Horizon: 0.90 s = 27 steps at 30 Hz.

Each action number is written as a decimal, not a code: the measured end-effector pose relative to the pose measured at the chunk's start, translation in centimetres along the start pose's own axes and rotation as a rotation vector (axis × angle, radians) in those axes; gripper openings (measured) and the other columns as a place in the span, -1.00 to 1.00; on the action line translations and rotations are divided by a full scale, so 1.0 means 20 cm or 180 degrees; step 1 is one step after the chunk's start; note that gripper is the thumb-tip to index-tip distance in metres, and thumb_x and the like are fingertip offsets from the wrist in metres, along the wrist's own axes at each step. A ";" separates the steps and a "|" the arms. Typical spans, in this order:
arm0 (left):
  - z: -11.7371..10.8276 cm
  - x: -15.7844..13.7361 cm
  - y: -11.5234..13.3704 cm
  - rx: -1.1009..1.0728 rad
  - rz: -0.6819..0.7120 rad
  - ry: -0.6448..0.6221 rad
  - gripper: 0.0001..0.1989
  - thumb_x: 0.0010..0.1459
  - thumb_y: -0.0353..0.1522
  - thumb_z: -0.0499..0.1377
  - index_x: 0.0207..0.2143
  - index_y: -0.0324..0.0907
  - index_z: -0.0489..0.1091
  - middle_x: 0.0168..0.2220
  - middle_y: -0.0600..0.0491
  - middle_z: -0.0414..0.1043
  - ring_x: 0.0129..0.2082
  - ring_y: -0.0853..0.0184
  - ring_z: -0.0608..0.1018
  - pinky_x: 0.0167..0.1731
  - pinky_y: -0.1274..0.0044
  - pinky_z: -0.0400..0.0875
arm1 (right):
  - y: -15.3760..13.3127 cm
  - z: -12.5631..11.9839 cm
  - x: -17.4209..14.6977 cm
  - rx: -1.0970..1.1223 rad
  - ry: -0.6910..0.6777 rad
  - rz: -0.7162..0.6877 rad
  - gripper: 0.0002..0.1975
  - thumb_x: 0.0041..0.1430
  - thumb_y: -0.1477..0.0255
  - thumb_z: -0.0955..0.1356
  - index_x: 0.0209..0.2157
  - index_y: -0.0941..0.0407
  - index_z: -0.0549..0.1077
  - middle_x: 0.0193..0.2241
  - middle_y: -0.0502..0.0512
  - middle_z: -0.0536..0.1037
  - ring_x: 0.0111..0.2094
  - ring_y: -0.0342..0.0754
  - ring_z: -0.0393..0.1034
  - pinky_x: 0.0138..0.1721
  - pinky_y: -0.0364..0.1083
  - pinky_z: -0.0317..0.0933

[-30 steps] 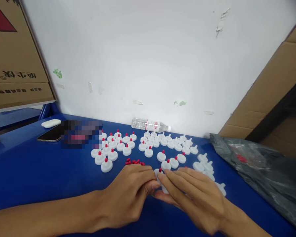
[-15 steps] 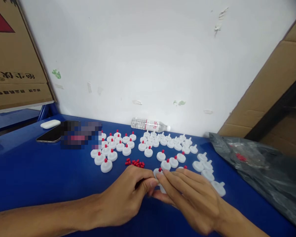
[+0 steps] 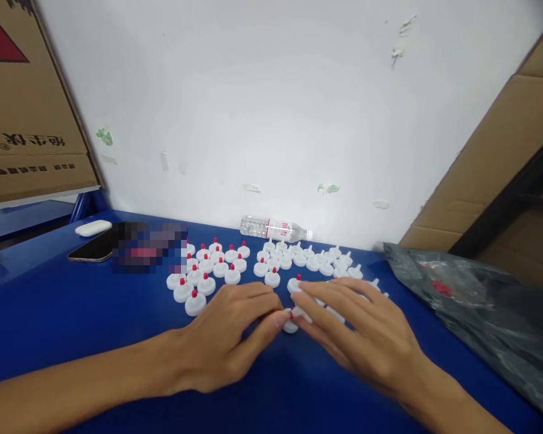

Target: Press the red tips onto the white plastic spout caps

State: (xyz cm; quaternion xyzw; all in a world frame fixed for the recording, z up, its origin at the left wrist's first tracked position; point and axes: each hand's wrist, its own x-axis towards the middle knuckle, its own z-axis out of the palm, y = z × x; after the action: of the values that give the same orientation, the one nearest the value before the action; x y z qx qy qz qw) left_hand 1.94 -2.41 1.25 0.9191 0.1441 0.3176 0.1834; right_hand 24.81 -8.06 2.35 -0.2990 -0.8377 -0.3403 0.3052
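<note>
My left hand point(image 3: 239, 337) is closed in a pinch, a small red cap point(image 3: 291, 314) at its thumb and fingertip. Facing it, my right hand point(image 3: 362, 331) grips a white spouted lid point(image 3: 303, 314) between thumb and fingers, its spout pointing left at the red cap. Most of that lid is covered by the fingers. Just beneath the fingertips, another white lid point(image 3: 290, 327) rests on the blue table point(image 3: 271, 386). Behind my right hand stand a red-tipped lid point(image 3: 295, 286) and others partly hidden.
Red-tipped white lids point(image 3: 206, 284) cluster on the left; lids with bare spouts point(image 3: 326, 267) stand farther back on the right. A clear bottle point(image 3: 276, 229) lies by the wall. A phone point(image 3: 90, 247) is at left, a grey plastic bag point(image 3: 470, 313) at right, cardboard boxes point(image 3: 31, 102) at the sides.
Both hands have moved slightly up and away from me. My left hand now covers the loose red caps, and my right hand covers more of the lids on the right.
</note>
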 end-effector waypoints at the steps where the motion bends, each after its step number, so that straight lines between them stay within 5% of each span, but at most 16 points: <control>1: -0.01 0.00 -0.03 0.0230 -0.0024 -0.0045 -0.78 0.41 -0.41 -0.05 -0.29 -0.19 0.33 -0.37 0.08 0.37 -0.37 0.36 0.37 -0.33 0.51 0.24 | 0.02 0.01 0.00 -0.0080 -0.0042 0.0086 -0.81 0.28 0.52 0.40 -0.07 0.19 0.53 -0.13 0.17 0.65 -0.17 -0.03 0.56 -0.07 -0.01 0.33; 7: -0.06 0.02 -0.15 0.1395 0.0471 -0.0637 -0.92 0.23 -0.39 0.14 -0.24 -0.22 0.39 -0.18 -0.07 0.35 -0.15 0.17 0.35 -0.11 0.35 0.29 | 0.18 0.05 -0.08 -0.0421 -0.0577 0.0962 -0.90 0.33 0.47 0.34 -0.14 0.11 0.48 -0.18 0.08 0.63 -0.22 0.02 0.52 -0.03 0.07 0.24; 13: -0.08 0.03 -0.14 0.2049 0.0701 -0.0993 -0.85 0.24 -0.30 0.15 -0.36 -0.19 0.35 -0.28 -0.04 0.34 -0.24 0.17 0.36 -0.17 0.34 0.26 | 0.29 0.07 -0.16 -0.0837 -0.1306 0.1627 -0.84 0.34 0.38 0.32 -0.19 0.12 0.53 -0.17 0.15 0.59 -0.19 0.11 0.47 -0.12 0.06 0.23; 27: -0.08 0.03 -0.14 0.2351 0.0810 -0.1236 -0.87 0.23 -0.31 0.16 -0.36 -0.17 0.35 -0.35 0.00 0.36 -0.30 0.20 0.35 -0.23 0.37 0.17 | 0.33 0.08 -0.17 -0.1075 -0.2622 0.2291 -0.75 0.34 0.35 0.31 -0.32 0.12 0.59 -0.46 0.13 0.62 -0.42 0.04 0.48 -0.31 -0.03 0.13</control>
State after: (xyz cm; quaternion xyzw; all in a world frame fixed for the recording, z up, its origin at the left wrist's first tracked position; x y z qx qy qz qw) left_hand 0.92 0.72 1.54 0.9761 0.0964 0.0862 -0.1745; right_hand 31.09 -3.97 1.62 -0.7180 -0.6669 -0.1994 -0.0018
